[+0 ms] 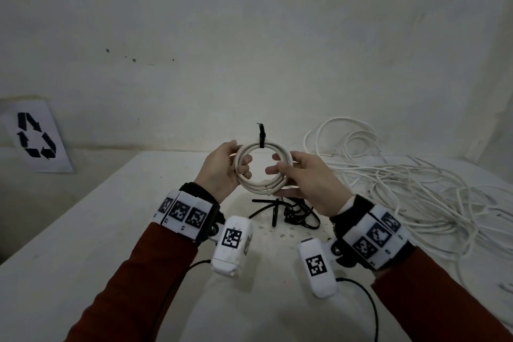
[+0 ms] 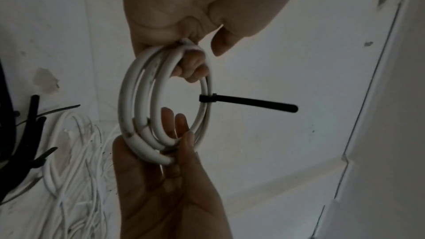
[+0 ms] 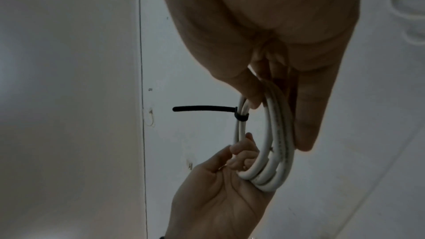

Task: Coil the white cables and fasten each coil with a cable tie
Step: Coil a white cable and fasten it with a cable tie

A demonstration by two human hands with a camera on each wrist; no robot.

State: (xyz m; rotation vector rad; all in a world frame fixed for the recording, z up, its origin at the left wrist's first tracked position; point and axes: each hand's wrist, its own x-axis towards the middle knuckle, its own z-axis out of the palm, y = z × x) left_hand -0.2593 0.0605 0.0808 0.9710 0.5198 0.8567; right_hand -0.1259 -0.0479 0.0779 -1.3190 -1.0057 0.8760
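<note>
Held up above the white table (image 1: 97,230): a coil of white cable (image 1: 262,168), gripped on one side by the left hand (image 1: 222,172) with fingers curled through the ring, on the other by the right hand (image 1: 308,183). Cinched round the top, a black cable tie (image 1: 261,136) (tail sticking upward). Below, loose black ties (image 1: 288,212); to the right, a tangle of uncoiled white cable (image 1: 402,183).
</note>
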